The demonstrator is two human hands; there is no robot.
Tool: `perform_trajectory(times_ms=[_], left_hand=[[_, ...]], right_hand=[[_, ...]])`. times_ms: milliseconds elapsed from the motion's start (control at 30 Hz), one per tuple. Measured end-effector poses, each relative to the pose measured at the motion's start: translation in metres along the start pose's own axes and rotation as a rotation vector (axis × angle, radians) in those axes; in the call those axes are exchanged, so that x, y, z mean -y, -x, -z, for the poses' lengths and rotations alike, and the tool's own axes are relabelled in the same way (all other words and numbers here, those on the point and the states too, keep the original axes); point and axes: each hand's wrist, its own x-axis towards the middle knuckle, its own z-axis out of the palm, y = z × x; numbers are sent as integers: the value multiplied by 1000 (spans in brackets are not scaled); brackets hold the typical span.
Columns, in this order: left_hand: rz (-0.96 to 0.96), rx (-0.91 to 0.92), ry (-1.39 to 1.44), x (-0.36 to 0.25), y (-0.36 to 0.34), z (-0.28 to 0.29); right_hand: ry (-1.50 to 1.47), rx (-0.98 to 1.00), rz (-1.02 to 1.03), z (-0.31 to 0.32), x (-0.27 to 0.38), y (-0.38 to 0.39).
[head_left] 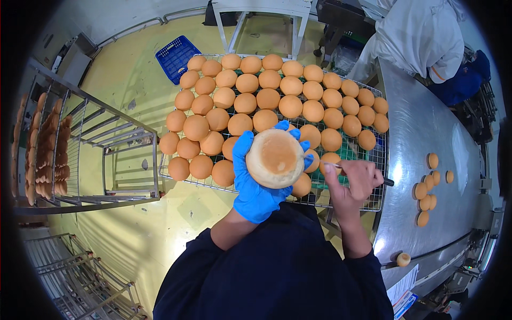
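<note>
Blue-gloved, your left hand (255, 196) grasps a round bun (274, 157), its browned face upward, above the bun-laden wire rack (377, 157); your bare right hand (353, 184) clasps a slim black-handled tool (389, 182) near the bun.

This is looking like a commercial bakery: rows of browned buns (245, 103) are covering a wire tray (380, 146), more are sitting in a metal rack (156, 173), others are lying on a steel table (453, 197), and white workwear (410, 40) is showing beside it.
</note>
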Motion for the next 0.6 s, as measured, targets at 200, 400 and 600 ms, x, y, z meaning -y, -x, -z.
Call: perform_trajectory(times_ms=[200, 400, 600], left_hand=[[-41, -34, -60, 3, -3, 2], [-7, 6, -25, 3, -1, 0], [-33, 140, -245, 2, 0, 4]], right_hand=[[-62, -29, -56, 1, 3, 1], [-103, 9, -39, 10, 11, -4], [-175, 88, 33, 18, 28, -6]])
